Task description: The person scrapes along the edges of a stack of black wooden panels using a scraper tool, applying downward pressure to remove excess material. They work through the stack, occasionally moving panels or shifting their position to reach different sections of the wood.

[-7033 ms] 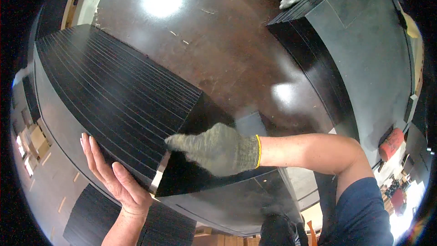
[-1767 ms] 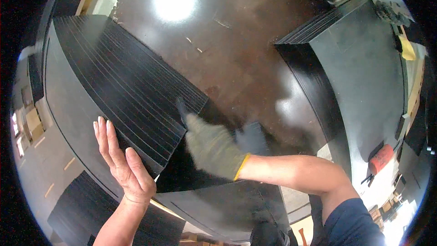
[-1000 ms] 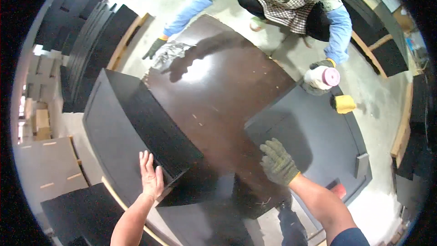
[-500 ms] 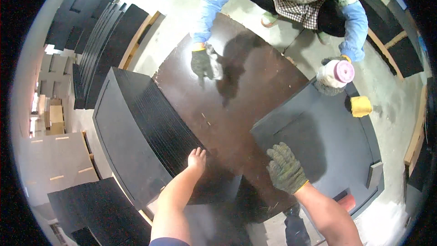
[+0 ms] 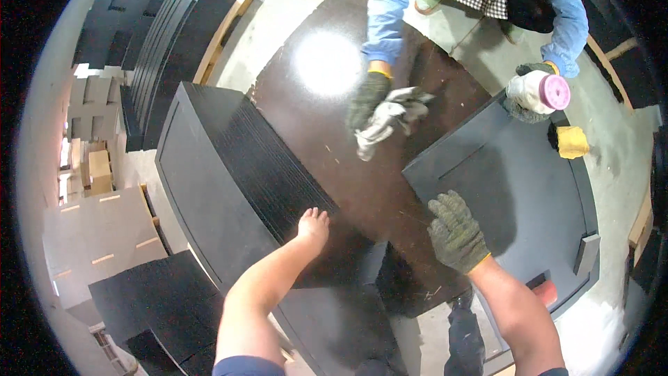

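Observation:
My bare left hand [image 5: 314, 226] lies at the near end of a stack of thin black panels [image 5: 271, 160], its short row of fingertips extended over their edges. My right hand [image 5: 458, 233], in a dark knit glove with a yellow cuff, rests with stretched fingers on the corner of a wide black panel [image 5: 515, 174]. Neither hand holds anything. Between both stacks lies a dark brown board [image 5: 376, 181]. Across from me a crouching co-worker's gloved hand [image 5: 369, 101] presses a grey-white rag [image 5: 393, 115] on that board. Their other gloved hand grips a white container with a pink lid [image 5: 554, 92].
A yellow block or sponge [image 5: 573, 142] sits at the right panel's far edge, and a grey block [image 5: 586, 255] near its right corner. A reddish object [image 5: 545, 292] is beside my right forearm. More black panels [image 5: 167, 63] stand on pallets at left.
My view has shifted, so the scene sits a little more to the right. The co-worker's rag has moved right and nearer to me over the brown board. My hands keep their places on the panels.

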`<action>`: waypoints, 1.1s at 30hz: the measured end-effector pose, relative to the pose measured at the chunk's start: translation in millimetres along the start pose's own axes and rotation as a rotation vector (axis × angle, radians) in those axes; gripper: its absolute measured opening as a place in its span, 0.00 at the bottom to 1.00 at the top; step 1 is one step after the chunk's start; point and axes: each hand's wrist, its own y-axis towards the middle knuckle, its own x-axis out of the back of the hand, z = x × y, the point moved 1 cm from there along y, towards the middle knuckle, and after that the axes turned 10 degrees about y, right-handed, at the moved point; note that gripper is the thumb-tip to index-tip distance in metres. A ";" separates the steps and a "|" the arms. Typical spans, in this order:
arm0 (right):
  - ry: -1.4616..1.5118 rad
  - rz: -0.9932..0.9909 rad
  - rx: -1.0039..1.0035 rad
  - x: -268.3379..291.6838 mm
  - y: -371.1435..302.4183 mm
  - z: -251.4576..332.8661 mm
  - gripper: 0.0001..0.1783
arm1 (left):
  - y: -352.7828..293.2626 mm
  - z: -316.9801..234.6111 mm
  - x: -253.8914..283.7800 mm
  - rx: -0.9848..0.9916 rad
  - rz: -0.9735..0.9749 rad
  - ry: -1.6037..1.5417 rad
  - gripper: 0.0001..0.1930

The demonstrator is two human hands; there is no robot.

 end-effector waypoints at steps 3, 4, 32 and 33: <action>0.046 -0.004 -0.060 -1.2 -2.2 0.4 0.20 | -32.1 3.2 -0.1 0.066 -0.056 -0.118 0.28; 0.072 0.028 -0.141 -1.8 -2.6 0.3 0.20 | -41.8 4.5 2.3 0.096 -0.055 -0.172 0.28; 0.037 -0.043 -0.004 2.0 4.3 2.7 0.08 | 85.4 -9.7 -3.4 0.064 0.050 -0.072 0.31; 0.030 -0.042 0.011 2.5 4.6 3.2 0.08 | 86.2 -10.9 -3.7 0.073 0.050 -0.076 0.31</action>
